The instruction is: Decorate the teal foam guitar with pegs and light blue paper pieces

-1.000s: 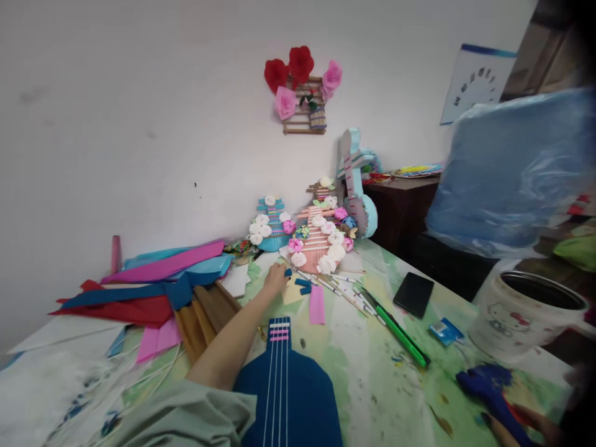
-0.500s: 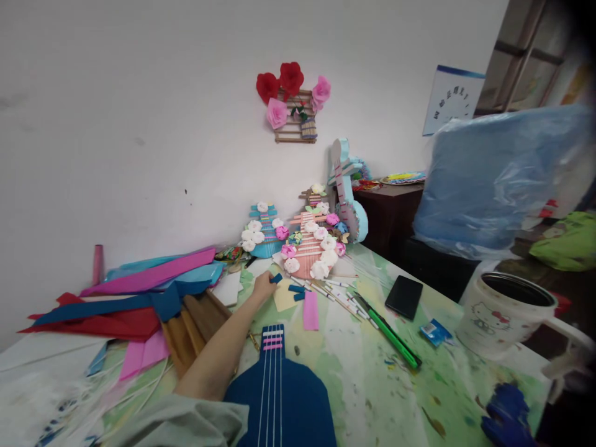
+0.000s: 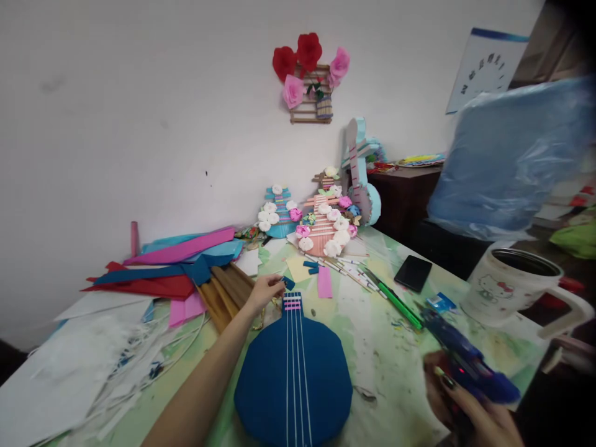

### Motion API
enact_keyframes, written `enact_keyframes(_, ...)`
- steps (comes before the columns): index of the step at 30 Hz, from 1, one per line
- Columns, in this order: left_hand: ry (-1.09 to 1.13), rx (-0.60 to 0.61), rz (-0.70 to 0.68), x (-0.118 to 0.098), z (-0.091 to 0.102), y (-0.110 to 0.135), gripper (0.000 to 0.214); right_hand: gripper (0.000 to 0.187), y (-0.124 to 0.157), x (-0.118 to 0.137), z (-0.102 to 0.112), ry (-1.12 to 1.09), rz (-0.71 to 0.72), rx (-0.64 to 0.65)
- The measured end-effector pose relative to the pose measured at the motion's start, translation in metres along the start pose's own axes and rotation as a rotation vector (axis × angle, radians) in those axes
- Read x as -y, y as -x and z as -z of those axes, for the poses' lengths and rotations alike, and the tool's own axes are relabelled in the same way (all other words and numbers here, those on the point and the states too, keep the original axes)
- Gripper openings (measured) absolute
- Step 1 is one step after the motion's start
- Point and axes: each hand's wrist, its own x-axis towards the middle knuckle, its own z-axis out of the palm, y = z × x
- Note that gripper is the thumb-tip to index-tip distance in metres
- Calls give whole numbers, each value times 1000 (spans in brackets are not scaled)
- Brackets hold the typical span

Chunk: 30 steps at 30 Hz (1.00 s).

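Note:
A dark blue paper guitar body (image 3: 293,380) with white strings and pink cross strips lies on the table in front of me. My left hand (image 3: 264,290) is just left of its neck top, fingers pinched on a small blue piece (image 3: 287,283). My right hand (image 3: 470,413) at the lower right is wrapped round a blue glue gun (image 3: 465,363) whose nozzle points up and left over the table. More small blue pieces (image 3: 311,266) and a pink strip (image 3: 324,281) lie beyond the neck.
Coloured paper sheets (image 3: 172,267) and brown strips pile at the left. Flower-decorated craft stands (image 3: 326,226) lean against the wall. A green marker (image 3: 395,304), black phone (image 3: 413,272) and white mug (image 3: 510,288) sit at the right. White sheets (image 3: 56,366) cover the near left.
My left hand has drawn back from the loose pieces to the guitar neck with a small blue piece. My right hand has raised the glue gun into view.

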Motion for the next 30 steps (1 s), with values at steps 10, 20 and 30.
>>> enact_keyframes(10,86,176,-138,-38,-32,62,26,44,-52,10,-164,-61,-4,402)
enact_keyframes(20,185,59,-78,-31,-19,63,29,30,-77,1,-215,-83,-85,587)
enact_keyframes(30,377,-119,39,-20,-10,56,20,28,-120,-35,-205,-58,-28,417)
